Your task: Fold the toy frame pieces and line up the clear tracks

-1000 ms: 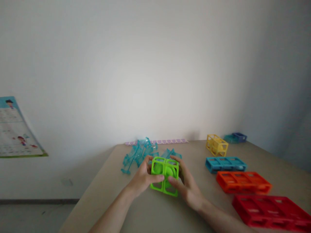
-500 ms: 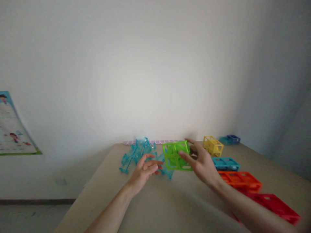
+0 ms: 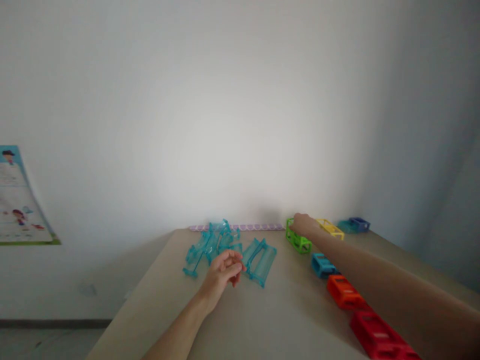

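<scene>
Reaching across the bench [image 3: 300, 320] with the right hand [image 3: 305, 225], at the top of the green frame [image 3: 299, 244]; cannot tell whether gripping or merely touching it. Curling the left hand [image 3: 225, 271] loosely, unloaded, near the teal pieces [image 3: 264, 262], well left of the green frame. Can see yellow [image 3: 330, 228], blue [image 3: 321, 265], orange [image 3: 344, 292] and red frames [image 3: 378, 334] partly behind the right arm [image 3: 386, 282].

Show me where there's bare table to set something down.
Free: the near middle of the table, between left forearm and red frame; the strip left of the translucent blue pieces. Crowded: among those pieces; the right side, where right arm partly hides the blue frame and orange frame, and right hand is at green frame by yellow frame.
</scene>
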Action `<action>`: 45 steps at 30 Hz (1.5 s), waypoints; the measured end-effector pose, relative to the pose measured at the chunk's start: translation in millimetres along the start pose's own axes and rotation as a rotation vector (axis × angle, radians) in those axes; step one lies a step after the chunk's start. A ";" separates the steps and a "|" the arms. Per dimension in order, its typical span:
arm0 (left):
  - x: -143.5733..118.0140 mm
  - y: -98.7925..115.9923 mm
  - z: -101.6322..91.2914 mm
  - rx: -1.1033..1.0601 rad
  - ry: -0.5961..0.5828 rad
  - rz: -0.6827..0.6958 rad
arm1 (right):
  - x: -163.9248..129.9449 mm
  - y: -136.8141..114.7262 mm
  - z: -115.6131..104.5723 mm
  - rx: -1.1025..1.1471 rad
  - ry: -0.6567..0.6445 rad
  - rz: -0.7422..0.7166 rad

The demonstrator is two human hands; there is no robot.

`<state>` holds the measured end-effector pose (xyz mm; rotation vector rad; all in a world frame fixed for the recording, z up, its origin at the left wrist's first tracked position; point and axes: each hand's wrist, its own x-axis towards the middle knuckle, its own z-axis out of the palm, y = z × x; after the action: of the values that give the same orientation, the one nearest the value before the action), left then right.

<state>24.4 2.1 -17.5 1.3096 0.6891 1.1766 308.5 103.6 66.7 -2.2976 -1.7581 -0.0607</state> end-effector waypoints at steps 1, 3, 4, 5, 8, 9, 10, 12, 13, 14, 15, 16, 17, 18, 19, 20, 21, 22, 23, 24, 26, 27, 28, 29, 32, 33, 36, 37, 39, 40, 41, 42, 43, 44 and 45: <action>0.7 0.0 0.1 0.010 0.015 0.002 | -3.8 -4.5 -1.1 -0.004 0.015 0.012; 2.6 -0.5 -0.5 0.068 0.074 0.011 | -17.4 -18.5 -4.0 -0.005 0.065 0.024; 3.8 -1.0 -1.4 0.107 0.116 0.020 | -27.9 -27.5 -4.0 0.002 0.099 0.014; 5.1 -1.8 -2.6 0.147 0.158 0.029 | -41.2 -37.1 -1.8 0.016 0.132 -0.008; 8.7 -4.9 -8.4 0.234 0.271 0.060 | -90.8 -61.9 20.0 0.095 0.177 -0.138; 9.4 -6.1 -10.5 0.257 0.298 0.069 | -107.2 -66.9 31.4 0.124 0.181 -0.161; 9.6 -7.2 -12.2 0.285 0.318 0.076 | -121.6 -70.1 43.5 0.151 0.173 -0.172; 8.9 -9.3 -14.2 0.345 0.332 0.082 | -141.3 -71.6 66.0 0.207 0.131 -0.185; 8.1 -10.3 -14.3 0.368 0.326 0.078 | -146.2 -70.8 74.9 0.234 0.110 -0.200; 7.2 -11.1 -13.9 0.391 0.312 0.074 | -148.0 -69.6 81.6 0.258 0.095 -0.222; 6.2 -11.8 -13.1 0.420 0.288 0.071 | -147.5 -68.2 86.1 0.281 0.083 -0.249; 5.3 -12.3 -12.2 0.457 0.258 0.075 | -145.4 -66.9 88.7 0.300 0.074 -0.276; 4.3 -12.8 -11.2 0.500 0.220 0.085 | -142.4 -66.0 89.6 0.318 0.066 -0.304; 3.5 -13.1 -10.4 0.544 0.180 0.102 | -139.3 -65.5 89.5 0.338 0.055 -0.332; 2.6 -13.3 -9.8 0.587 0.143 0.125 | -136.4 -65.2 88.9 0.359 0.043 -0.358; 1.9 -13.3 -9.3 0.624 0.117 0.150 | -134.1 -65.1 88.1 0.382 0.031 -0.384; 1.1 -13.3 -8.9 0.651 0.102 0.168 | -132.5 -65.0 87.6 0.407 0.020 -0.409; 0.5 -13.1 -8.6 0.672 0.092 0.172 | -131.5 -64.9 87.4 0.433 0.011 -0.430; 0.0 -12.9 -8.4 0.690 0.081 0.161 | -131.1 -64.7 87.6 0.457 0.004 -0.446; -0.3 -12.6 -8.1 0.706 0.069 0.142 | -131.0 -64.4 88.2 0.479 0.000 -0.454; -0.4 -12.1 -7.8 0.725 0.044 0.101 | -131.7 -64.0 89.9 0.515 -0.003 -0.456; -0.2 -12.0 -7.9 0.727 0.035 0.091 | -132.2 -63.9 90.9 0.528 -0.003 -0.454; 0.0 -12.1 -8.0 0.726 0.031 0.090 | -132.8 -63.9 91.6 0.539 -0.002 -0.450; 0.4 -12.4 -8.3 0.722 0.030 0.089 | -133.3 -64.2 92.2 0.547 0.001 -0.446; 1.6 -14.5 -9.9 0.704 0.026 0.048 | -134.6 -65.2 92.6 0.562 0.011 -0.433; 2.0 -15.4 -10.5 0.700 0.025 0.031 | -134.8 -65.5 92.4 0.566 0.014 -0.429; 2.6 -16.8 -11.1 0.681 0.037 0.017 | -134.5 -66.0 92.1 0.578 0.019 -0.421; 2.6 -16.4 -10.8 0.674 0.043 0.021 | -134.1 -66.0 92.4 0.581 0.020 -0.418; 2.4 -14.6 -9.3 0.667 0.060 0.019 | -133.2 -65.8 93.4 0.588 0.019 -0.411; 2.3 -13.5 -8.3 0.662 0.069 0.012 | -132.7 -65.6 94.1 0.592 0.018 -0.408; 2.2 -12.6 -7.3 0.653 0.077 0.004 | -132.2 -65.5 94.8 0.596 0.018 -0.405; 2.1 -12.1 -6.5 0.638 0.085 -0.001 | -131.9 -65.4 95.4 0.602 0.017 -0.402; 2.1 -12.1 -6.0 0.619 0.091 -0.002 | -131.6 -65.4 96.0 0.608 0.016 -0.399; 2.1 -12.7 -5.7 0.602 0.094 0.001 | -131.5 -65.4 96.3 0.616 0.015 -0.396; 2.1 -13.8 -5.8 0.592 0.094 0.004 | -131.4 -65.4 96.4 0.626 0.014 -0.393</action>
<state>23.4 8.1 -31.4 1.7472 1.1624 1.0798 199.1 16.6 -39.4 -1.4999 -1.8572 0.3510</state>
